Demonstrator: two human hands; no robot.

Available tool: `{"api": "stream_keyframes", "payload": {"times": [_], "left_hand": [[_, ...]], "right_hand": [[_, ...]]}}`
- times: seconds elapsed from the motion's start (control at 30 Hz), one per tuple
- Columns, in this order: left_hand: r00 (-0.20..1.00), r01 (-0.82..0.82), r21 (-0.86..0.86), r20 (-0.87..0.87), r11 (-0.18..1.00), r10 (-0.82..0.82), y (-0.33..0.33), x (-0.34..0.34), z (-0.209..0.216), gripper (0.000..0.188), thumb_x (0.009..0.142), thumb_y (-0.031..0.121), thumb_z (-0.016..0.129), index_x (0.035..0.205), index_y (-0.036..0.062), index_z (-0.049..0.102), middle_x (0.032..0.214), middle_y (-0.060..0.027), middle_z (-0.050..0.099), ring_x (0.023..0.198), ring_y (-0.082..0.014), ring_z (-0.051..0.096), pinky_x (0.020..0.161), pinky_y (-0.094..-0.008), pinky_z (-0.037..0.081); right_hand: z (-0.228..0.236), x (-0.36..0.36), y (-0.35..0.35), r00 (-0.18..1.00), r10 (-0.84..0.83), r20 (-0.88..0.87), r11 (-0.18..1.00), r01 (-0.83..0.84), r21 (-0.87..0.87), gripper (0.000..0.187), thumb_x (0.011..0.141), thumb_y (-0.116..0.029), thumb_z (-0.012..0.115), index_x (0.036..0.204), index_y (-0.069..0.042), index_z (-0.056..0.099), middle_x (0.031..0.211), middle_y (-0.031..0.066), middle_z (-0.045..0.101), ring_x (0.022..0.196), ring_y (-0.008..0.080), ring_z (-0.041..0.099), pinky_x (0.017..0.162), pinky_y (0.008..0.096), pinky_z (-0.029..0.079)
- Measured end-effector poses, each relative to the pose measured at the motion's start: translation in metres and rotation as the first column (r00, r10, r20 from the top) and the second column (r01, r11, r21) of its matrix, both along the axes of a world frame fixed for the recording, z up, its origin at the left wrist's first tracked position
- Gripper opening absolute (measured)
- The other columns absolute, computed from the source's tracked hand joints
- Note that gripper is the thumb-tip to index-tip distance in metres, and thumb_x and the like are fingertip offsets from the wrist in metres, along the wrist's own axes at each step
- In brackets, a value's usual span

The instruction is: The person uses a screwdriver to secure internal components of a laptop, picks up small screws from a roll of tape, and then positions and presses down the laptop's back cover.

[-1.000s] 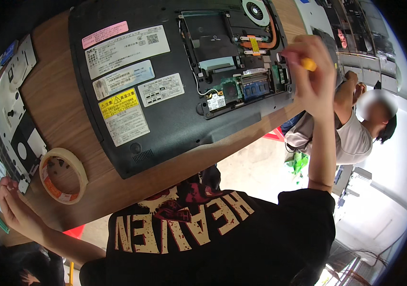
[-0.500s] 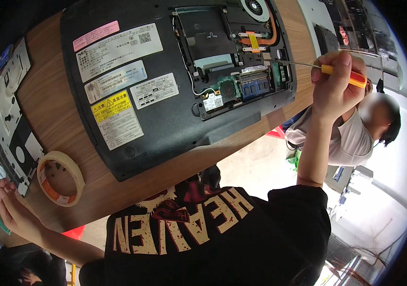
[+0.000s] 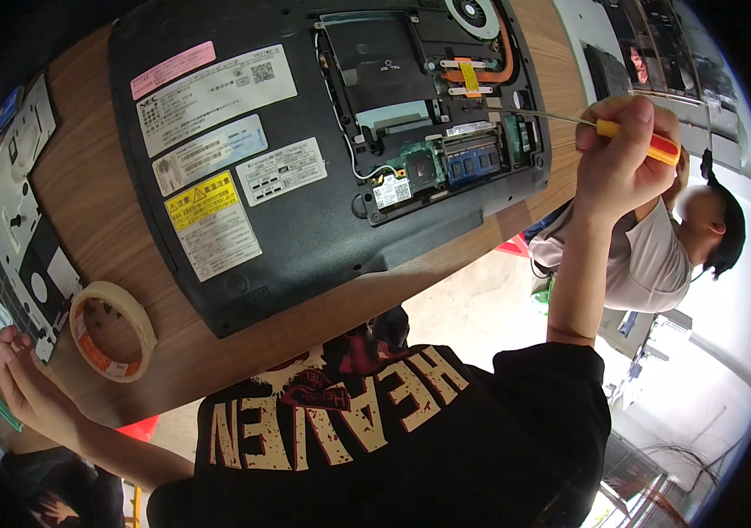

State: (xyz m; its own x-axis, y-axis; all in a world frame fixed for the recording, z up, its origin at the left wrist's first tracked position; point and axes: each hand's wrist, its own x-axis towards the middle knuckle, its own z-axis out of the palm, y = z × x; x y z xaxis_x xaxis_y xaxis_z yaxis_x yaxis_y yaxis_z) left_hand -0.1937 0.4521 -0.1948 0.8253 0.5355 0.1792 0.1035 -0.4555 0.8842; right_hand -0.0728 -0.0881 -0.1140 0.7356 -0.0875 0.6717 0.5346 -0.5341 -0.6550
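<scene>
Black laptop (image 3: 252, 242) lies underside up on the wood-look counter (image 3: 98, 163), 12 o'clock of the person, service bay open at its 3 o'clock half. Right hand (image 3: 624, 163), at the laptop's 3 o'clock, has fingers wrapped firmly round the yellow-and-red-handled screwdriver (image 3: 607, 128), thumb along the handle; shaft points to 9 o'clock, tip over the bay. Can't tell if tip touches anything. Left hand (image 3: 30, 387) is out at 8 o'clock, fingers loosely curled beside the near end of the white-and-black cover panel (image 3: 28, 231); can't tell if they grip it.

Step looks like driver work inside the bay. To do it well: stand the shaft up square over the screw head, since it seems to lean toward 3 o'clock; seat the tip fully, press down, then turn slowly. Steer clear of the copper heat pipe (image 3: 507, 62) and cooling fan (image 3: 472, 16) toward 1 o'clock, and the blue memory module (image 3: 474, 165) just toward 6 o'clock of the tip; a slip could gouge the board. Bringing the left hand over to steady the chassis would probably help. Masking tape roll (image 3: 148, 330) at 8 o'clock has small dark bits inside; too small to identify, best not knocked.
</scene>
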Motion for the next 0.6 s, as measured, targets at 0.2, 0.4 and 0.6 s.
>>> {"api": "stream_keyframes", "payload": {"times": [0.2, 0.4, 0.6], "left_hand": [[0.997, -0.063, 0.020, -0.032, 0.998, 0.064, -0.007, 0.003, 0.001, 0.027, 0.098, 0.014, 0.046, 0.112, -0.0050, 0.059, 0.111, -0.0111, 0.061, 0.101, -0.0167, 0.057, 0.092, -0.0291, 0.045], [0.999, -0.045, -0.019, 0.007, 0.999, 0.045, -0.016, 0.010, 0.004, 0.027, 0.098, 0.014, 0.046, 0.112, -0.0056, 0.058, 0.112, -0.0115, 0.060, 0.101, -0.0170, 0.057, 0.092, -0.0300, 0.045], [0.988, -0.139, 0.001, -0.062, 0.990, 0.139, -0.026, 0.011, 0.010, 0.029, 0.097, 0.016, 0.049, 0.113, -0.0058, 0.059, 0.107, -0.0111, 0.061, 0.101, -0.0173, 0.058, 0.092, -0.0294, 0.047]], "right_hand": [[0.000, 0.001, 0.002, 1.000, 0.011, -0.010, 1.000, -0.011, 0.012, 0.021, 0.093, -0.016, 0.056, 0.083, 0.001, 0.050, 0.062, 0.0108, 0.060, 0.040, 0.0098, 0.050, 0.036, 0.0197, 0.036], [0.000, 0.007, 0.006, 1.000, -0.024, -0.019, 0.998, 0.025, 0.056, 0.022, 0.092, -0.017, 0.058, 0.081, 0.000, 0.050, 0.062, 0.0096, 0.060, 0.039, 0.0078, 0.048, 0.036, 0.0184, 0.034], [-0.001, 0.012, -0.002, 0.994, -0.090, -0.053, 0.996, 0.090, -0.012, 0.022, 0.094, -0.018, 0.054, 0.079, -0.003, 0.048, 0.061, 0.0113, 0.057, 0.040, 0.0114, 0.048, 0.035, 0.0201, 0.033]]}}
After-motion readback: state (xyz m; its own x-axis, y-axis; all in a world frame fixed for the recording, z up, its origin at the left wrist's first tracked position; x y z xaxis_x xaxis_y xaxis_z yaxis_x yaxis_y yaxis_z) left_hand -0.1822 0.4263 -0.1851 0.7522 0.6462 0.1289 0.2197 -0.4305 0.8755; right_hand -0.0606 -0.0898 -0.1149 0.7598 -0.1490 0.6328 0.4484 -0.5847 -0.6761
